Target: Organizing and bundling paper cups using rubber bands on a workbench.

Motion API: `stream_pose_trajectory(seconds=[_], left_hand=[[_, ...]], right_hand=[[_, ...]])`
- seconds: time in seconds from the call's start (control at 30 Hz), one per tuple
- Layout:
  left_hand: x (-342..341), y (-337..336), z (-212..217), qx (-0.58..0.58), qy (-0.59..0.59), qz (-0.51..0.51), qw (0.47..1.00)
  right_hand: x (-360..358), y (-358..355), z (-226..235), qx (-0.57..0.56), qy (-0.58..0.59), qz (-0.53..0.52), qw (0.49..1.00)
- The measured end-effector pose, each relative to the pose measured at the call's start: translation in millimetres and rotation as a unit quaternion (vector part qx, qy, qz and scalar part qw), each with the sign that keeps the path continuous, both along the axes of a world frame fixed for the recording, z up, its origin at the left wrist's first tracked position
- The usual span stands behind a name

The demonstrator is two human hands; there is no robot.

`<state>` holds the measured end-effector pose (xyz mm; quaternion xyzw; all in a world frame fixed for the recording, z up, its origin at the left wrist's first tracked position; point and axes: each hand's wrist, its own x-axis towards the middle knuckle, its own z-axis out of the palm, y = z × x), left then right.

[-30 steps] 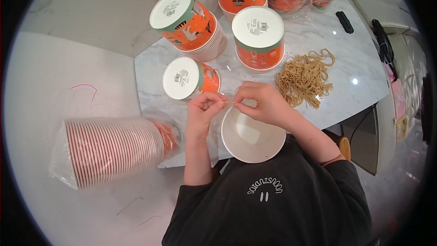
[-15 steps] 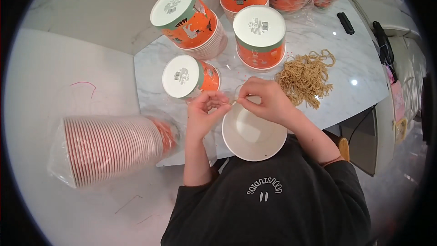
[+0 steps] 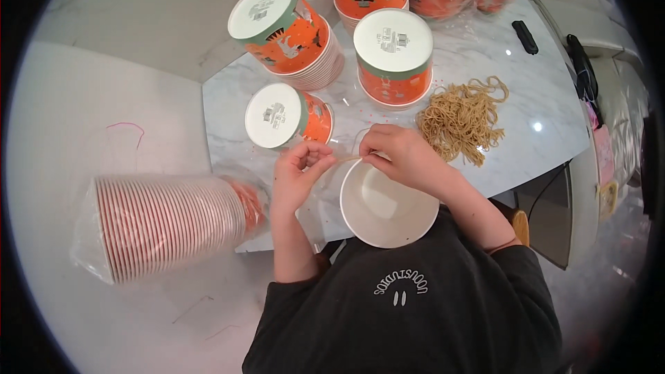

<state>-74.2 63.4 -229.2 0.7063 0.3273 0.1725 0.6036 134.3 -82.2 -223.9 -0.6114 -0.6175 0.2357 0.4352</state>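
Both hands worked just above the far rim of the white bowl (image 3: 388,206), which sat at the near edge of the table (image 3: 547,131), right against the person's chest.

Left hand (image 3: 299,176): fingers curled, grip pinched on one end of a tan rubber band (image 3: 344,160). Right hand (image 3: 400,159): grip pinched on the band's other end. Band stretched thin and nearly level between the two hands, over the bowl's far-left rim; could not tell whether it touched the rim.

Bowl open, inside white, nothing seen in it.

Beyond the bowl to the right, near the right hand: loose pile of rubber bands (image 3: 463,116) on the marble. Beyond the bowl to the left, just past the left hand: small lidded orange tub (image 3: 285,116), tilted. Farther off: larger lidded tub (image 3: 395,55) upright, and another lidded tub (image 3: 285,29) leaning on a stack of cups.

Left of the bowl, past the left forearm: sleeve of stacked cups in clear plastic (image 3: 166,225), lying on its side and overhanging the table edge.

Far right of the bowl, well apart: small black object (image 3: 524,37), kind unclear.
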Motion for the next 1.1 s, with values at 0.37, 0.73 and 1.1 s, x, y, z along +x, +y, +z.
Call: stream_pose_trajectory(seconds=[0.37, 0.73, 1.1], left_hand=[[-6, -4, 44, -0.131, -0.088, -0.102, 0.982], [-11, -20, 60, -0.162, -0.134, -0.105, 0.972], [-81, -25, 60, -0.089, -0.374, -0.12, 0.915]], right_hand=[[-12, 10, 19, 0.081, 0.008, 0.03, 0.996], [-9, 6, 2, 0.119, -0.098, -0.03, 0.988], [26, -10, -2, -0.002, -0.168, -0.197, 0.966]])
